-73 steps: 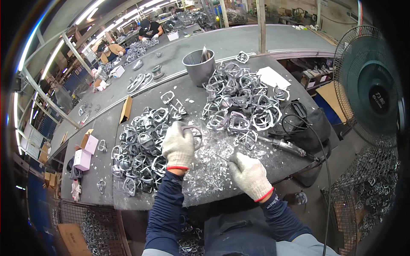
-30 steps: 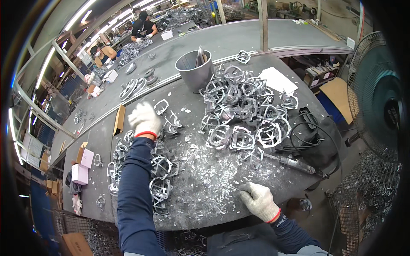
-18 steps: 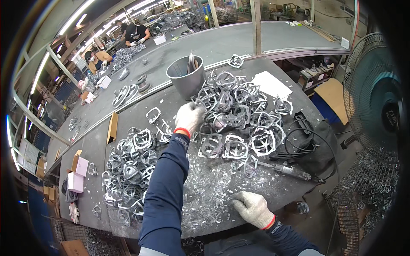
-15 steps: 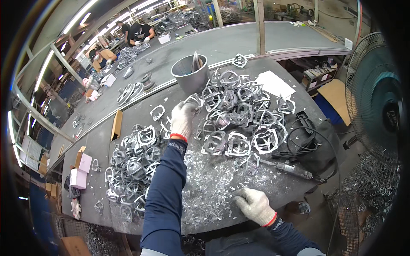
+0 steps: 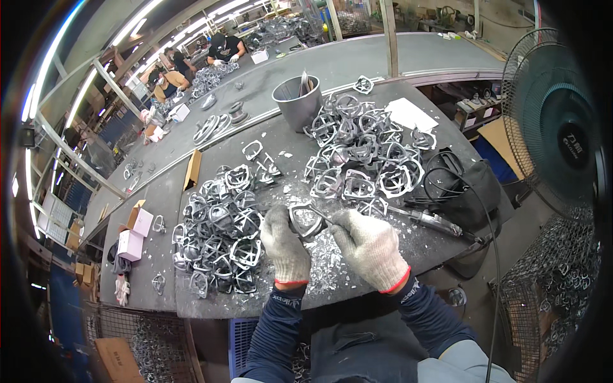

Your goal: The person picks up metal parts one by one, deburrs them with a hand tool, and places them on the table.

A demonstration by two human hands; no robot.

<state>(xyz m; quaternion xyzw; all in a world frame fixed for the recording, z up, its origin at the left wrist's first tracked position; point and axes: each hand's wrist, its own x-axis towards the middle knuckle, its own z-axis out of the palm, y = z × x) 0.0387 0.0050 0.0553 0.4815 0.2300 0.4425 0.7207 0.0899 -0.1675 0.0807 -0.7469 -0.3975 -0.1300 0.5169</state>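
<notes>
Above the near part of the bench, my left hand (image 5: 285, 246) in a pale knit glove grips a squarish open metal frame (image 5: 305, 221) by its left side. Close on the right is my gloved right hand (image 5: 372, 246), its fingers pinched round a thin stick-like tool (image 5: 323, 216) that meets the frame's right edge. The glove hides most of this tool. Similar grey metal frames lie in a heap (image 5: 217, 217) to the left of my hands. Another large pile (image 5: 361, 150) of them rises beyond my hands on the right.
Metal chips (image 5: 329, 265) litter the bench. A grey bucket (image 5: 298, 105) stands at the back, with white paper (image 5: 410, 115) beside the far pile. To the right lie a corded power tool (image 5: 424, 220) and a black bag (image 5: 469, 185), near a large fan (image 5: 562, 121). Co-workers sit at the far left.
My left hand has come back from the far pile with a frame. My right hand has risen to meet it. The view has shifted slightly.
</notes>
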